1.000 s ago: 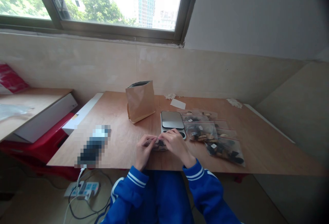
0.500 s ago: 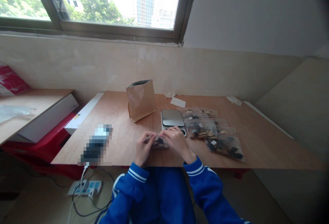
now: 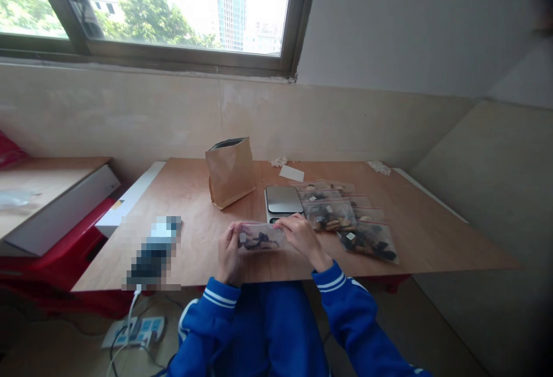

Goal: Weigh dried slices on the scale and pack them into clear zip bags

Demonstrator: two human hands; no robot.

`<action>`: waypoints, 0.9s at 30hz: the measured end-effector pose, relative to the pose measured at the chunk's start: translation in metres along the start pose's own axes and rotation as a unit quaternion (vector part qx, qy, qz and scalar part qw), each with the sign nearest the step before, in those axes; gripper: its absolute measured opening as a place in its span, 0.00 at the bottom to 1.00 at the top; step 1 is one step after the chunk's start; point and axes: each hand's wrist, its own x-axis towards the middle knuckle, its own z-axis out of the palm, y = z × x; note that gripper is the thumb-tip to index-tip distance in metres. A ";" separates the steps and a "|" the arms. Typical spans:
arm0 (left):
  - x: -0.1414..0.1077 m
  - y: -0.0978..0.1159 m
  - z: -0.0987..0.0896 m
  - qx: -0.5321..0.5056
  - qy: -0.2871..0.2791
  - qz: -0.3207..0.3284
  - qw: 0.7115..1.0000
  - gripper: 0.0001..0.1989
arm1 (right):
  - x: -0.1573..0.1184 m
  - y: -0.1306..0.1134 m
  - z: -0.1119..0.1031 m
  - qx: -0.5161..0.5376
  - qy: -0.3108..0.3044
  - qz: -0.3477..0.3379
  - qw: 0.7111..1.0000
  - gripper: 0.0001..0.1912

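A clear zip bag (image 3: 260, 240) with dark pieces inside is stretched between my hands near the table's front edge. My left hand (image 3: 228, 249) pinches its left top corner. At the right end of its top edge, my right hand (image 3: 302, 237) is closed on the bag, just in front of the digital scale (image 3: 284, 199). Several filled clear bags (image 3: 330, 214) overlap to the right of the scale, some with small white labels. Behind and left of my hands stands a brown paper bag (image 3: 231, 172), upright with its top open.
A pixelated phone-like object (image 3: 154, 253) with a white cable lies at the table's left. A white card (image 3: 292, 173) and crumpled white scraps (image 3: 279, 162) are behind the scale. A power strip (image 3: 133, 332) rests on the floor, and a red stool (image 3: 56, 267) is at the left.
The bag between my hands is now spread out and lifted, its face showing more. My left hand has moved slightly left. The whole view has shifted a little.
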 end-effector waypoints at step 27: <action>-0.021 0.030 -0.056 0.340 -0.003 0.071 0.938 0.23 | -0.095 0.131 -0.100 0.060 0.120 0.388 0.912 0.28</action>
